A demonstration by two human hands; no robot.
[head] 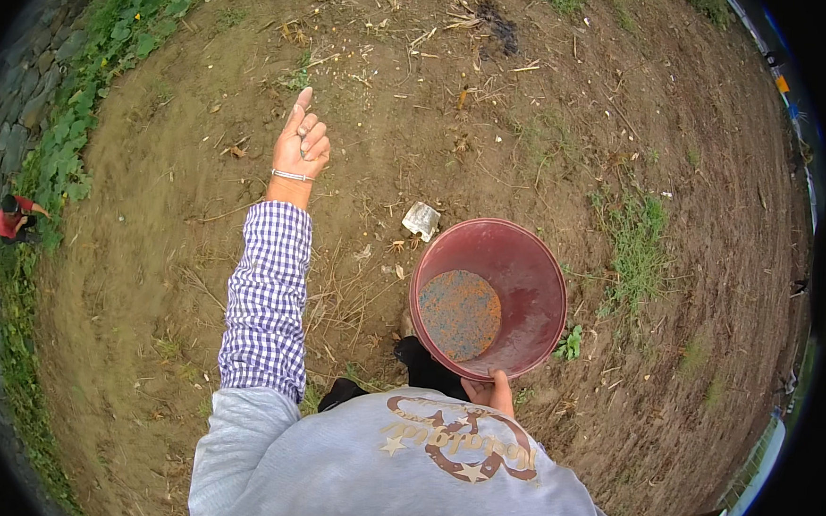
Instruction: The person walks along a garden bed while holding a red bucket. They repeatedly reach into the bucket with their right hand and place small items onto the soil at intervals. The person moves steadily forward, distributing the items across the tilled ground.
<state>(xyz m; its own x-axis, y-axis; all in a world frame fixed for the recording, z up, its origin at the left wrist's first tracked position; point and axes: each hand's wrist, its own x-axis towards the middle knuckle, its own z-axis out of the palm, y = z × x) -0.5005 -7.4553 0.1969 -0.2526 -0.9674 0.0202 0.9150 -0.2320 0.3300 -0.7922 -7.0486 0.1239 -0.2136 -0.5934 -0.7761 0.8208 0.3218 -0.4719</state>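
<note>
My left hand (302, 138) is stretched out over the soil at the left, one digit pointing away and the other fingers curled in. Pale residue coats its fingertips; whether anything lies inside the curl I cannot tell. A thin bracelet and a checked sleeve (267, 292) cover that wrist and forearm. Close to my body, my right hand (493, 392) grips the near rim of a dark red plastic bucket (531, 301). Mixed orange and grey-blue granules (459, 314) cover the bucket's bottom. Small pale and yellow specks (367, 78) show beyond my left hand, in the air or on the soil.
Bare soil (171, 264) with dry stalks and stubble surrounds me. A whitish flat chunk (421, 220) lies beside the bucket. Weeds (637, 250) grow at the right. Leafy vines (66, 137) and a stone wall (9, 127) border the left, where a person in red (17, 219) is visible.
</note>
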